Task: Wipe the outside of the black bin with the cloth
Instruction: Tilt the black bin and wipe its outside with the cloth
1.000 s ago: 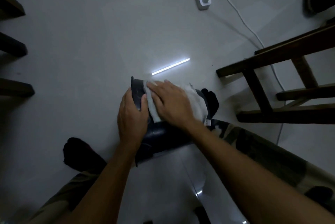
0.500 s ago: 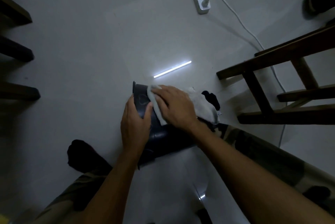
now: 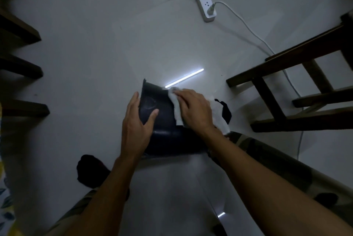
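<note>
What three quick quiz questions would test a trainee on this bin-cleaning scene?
1. True or false: the cloth lies under the right hand.
2. What does the left hand do? A) steadies the black bin B) holds the power strip C) grips the wooden chair
3. Fill in: the bin lies on its ____ on the floor.

Key: 1 true; 2 A; 3 side.
</note>
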`<act>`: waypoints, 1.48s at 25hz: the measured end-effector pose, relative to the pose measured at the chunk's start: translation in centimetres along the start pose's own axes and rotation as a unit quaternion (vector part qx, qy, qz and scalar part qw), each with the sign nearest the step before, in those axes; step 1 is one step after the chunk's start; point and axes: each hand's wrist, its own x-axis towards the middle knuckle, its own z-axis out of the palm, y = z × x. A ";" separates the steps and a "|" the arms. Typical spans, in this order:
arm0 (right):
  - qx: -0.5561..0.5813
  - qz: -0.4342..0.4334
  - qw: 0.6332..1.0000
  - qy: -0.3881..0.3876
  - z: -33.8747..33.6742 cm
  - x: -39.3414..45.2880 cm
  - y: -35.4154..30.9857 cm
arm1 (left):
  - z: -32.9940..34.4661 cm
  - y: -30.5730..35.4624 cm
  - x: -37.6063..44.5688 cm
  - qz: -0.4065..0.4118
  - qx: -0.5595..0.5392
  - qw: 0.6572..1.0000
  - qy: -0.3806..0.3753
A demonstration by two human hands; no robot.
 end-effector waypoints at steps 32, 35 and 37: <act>-0.162 -0.218 0.953 -0.134 6.1 -10.4 -5.6 | -4.4 -4.2 -2.8 0.151 0.434 0.850 -0.258; -0.189 -0.033 0.974 -0.119 5.5 -5.1 -4.2 | -4.8 -3.2 -1.4 0.125 0.417 0.857 -0.277; -0.212 0.066 0.970 -0.094 4.5 -3.7 -1.8 | -4.6 -2.9 -1.4 0.122 0.428 0.850 -0.283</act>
